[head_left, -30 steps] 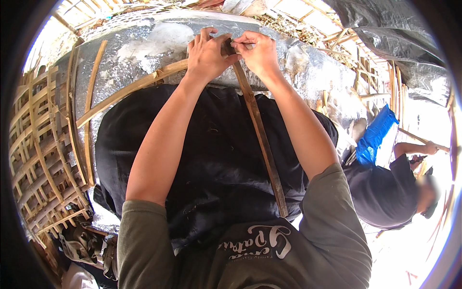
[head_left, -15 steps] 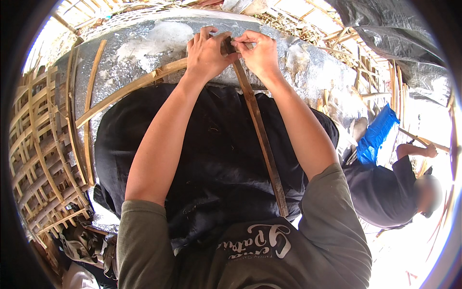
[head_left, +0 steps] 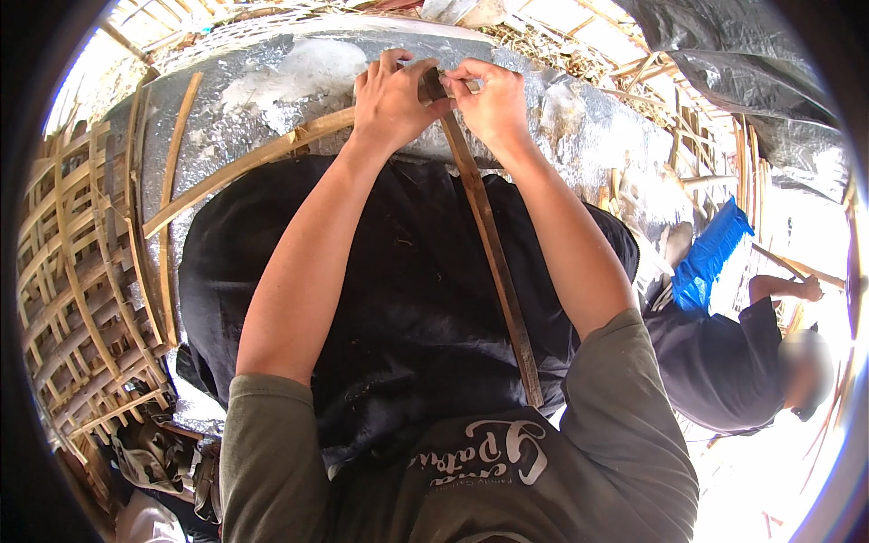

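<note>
At the far side of my lap, my left hand [head_left: 391, 101] is closed around the top end of a long brown wooden strip [head_left: 493, 244]. That strip slopes down over my dark-clad legs to my shirt. A paler bamboo strip [head_left: 246, 163] runs from the left to my left hand, where the two pieces seem to cross; the hand hides the joint. My right hand [head_left: 491, 101] sits just right of the strip's top, thumb and fingertips pinched together. Whatever is in that pinch is too small to make out.
A woven bamboo lattice [head_left: 86, 281] stands at the left, beside loose bamboo strips [head_left: 170, 208]. Silvery sheeting [head_left: 602, 127] lies beyond my knees. On the right, another person [head_left: 724, 362] sits near a blue plastic sheet [head_left: 711, 253]. Dark plastic [head_left: 742, 81] hangs at upper right.
Both hands have shifted very slightly to the right, keeping the same hold. At the right, the other person's raised hand has moved a little downward.
</note>
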`<state>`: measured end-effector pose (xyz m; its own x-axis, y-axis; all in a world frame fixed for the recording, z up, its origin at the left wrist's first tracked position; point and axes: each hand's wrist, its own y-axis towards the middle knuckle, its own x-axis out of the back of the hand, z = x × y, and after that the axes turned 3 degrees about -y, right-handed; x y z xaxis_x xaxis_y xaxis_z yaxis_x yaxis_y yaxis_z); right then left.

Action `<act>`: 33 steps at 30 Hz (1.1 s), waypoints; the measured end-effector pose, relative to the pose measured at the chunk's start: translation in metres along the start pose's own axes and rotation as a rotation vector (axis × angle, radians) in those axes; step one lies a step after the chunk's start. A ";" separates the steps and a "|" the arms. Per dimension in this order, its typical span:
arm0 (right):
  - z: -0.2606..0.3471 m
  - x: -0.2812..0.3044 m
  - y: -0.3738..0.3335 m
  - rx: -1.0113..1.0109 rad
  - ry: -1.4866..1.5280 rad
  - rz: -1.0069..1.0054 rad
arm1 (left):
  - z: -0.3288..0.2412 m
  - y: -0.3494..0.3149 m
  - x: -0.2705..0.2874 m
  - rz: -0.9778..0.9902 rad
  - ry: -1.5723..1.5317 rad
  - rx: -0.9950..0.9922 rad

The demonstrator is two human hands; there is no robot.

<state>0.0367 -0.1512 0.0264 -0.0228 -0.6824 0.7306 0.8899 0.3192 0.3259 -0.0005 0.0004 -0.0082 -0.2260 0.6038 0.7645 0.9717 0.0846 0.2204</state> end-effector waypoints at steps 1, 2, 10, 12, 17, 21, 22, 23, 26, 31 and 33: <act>0.000 0.000 0.000 0.007 -0.011 0.003 | 0.000 0.000 0.000 0.004 -0.007 0.004; 0.000 -0.001 0.000 0.010 -0.003 -0.001 | 0.000 0.000 0.001 0.009 -0.015 0.008; -0.003 -0.005 -0.001 0.110 -0.045 -0.043 | 0.001 0.000 -0.002 -0.010 -0.060 0.007; -0.005 -0.005 -0.001 0.108 -0.062 -0.050 | -0.002 0.000 0.000 0.003 -0.080 0.033; -0.007 -0.009 -0.001 0.165 -0.017 -0.090 | 0.001 0.001 0.001 -0.015 -0.128 0.030; -0.007 -0.008 -0.002 0.179 -0.022 -0.101 | -0.001 0.002 -0.001 -0.040 -0.133 0.030; -0.006 -0.008 -0.002 0.183 -0.025 -0.105 | -0.001 0.003 0.000 -0.041 -0.141 0.029; -0.006 -0.008 -0.003 0.183 -0.025 -0.106 | -0.001 0.003 0.000 -0.042 -0.150 0.028; -0.004 -0.007 -0.003 0.186 -0.031 -0.115 | 0.005 0.005 -0.003 -0.067 -0.180 0.017; -0.006 -0.010 -0.006 0.281 -0.158 -0.184 | 0.002 0.004 -0.006 -0.101 -0.208 0.036; -0.009 -0.012 -0.006 0.274 -0.121 -0.200 | 0.004 0.004 -0.009 -0.125 -0.215 0.034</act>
<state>0.0356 -0.1506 0.0100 -0.2522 -0.6714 0.6968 0.7077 0.3632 0.6061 0.0059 -0.0016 -0.0160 -0.3282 0.7417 0.5849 0.9397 0.1935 0.2819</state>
